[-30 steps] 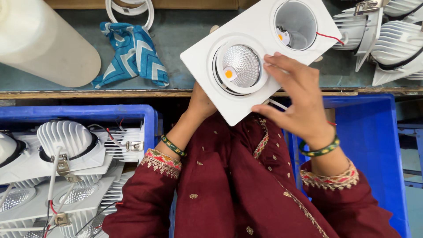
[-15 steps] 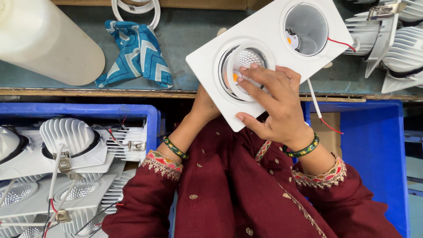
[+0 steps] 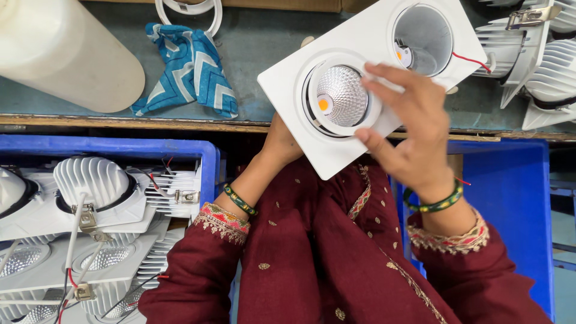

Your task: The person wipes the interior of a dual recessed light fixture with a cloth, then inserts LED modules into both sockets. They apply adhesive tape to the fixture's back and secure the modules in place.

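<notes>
the white rectangular twin-downlight frame of painted metal (image 3: 360, 78) is held up above the front edge of the grey-green tabletop (image 3: 264, 66), tilted, with its lower corner hanging over the person's lap. the left hand (image 3: 282, 144) is under the frame's lower edge with its grip closed on the frame from behind, the fingers mostly hidden by the plate. the right hand (image 3: 411, 129) lies across the face of the frame, thumb low and fingers spread, its grip loosely set on the rim of the round white lamp ring with a faceted silver reflector (image 3: 339, 96), which sits in the lower-left opening and shows a small orange dot at its centre. the upper-right opening (image 3: 423, 39) is an empty white cup with a thin red wire (image 3: 471, 60) running out of its side. both wrists wear green beaded bangles (image 3: 432, 203) above dark red embroidered sleeves. on the tabletop, to the left, lie a blue and white zigzag-patterned cloth (image 3: 189, 66) and a large cream cylinder (image 3: 60, 51); to the right stand white finned lamp housings (image 3: 540, 54). below left, a blue plastic crate (image 3: 204, 156) holds more finished white finned lamps (image 3: 90, 186); another blue crate (image 3: 516, 198) stands to the right of the person.
</notes>
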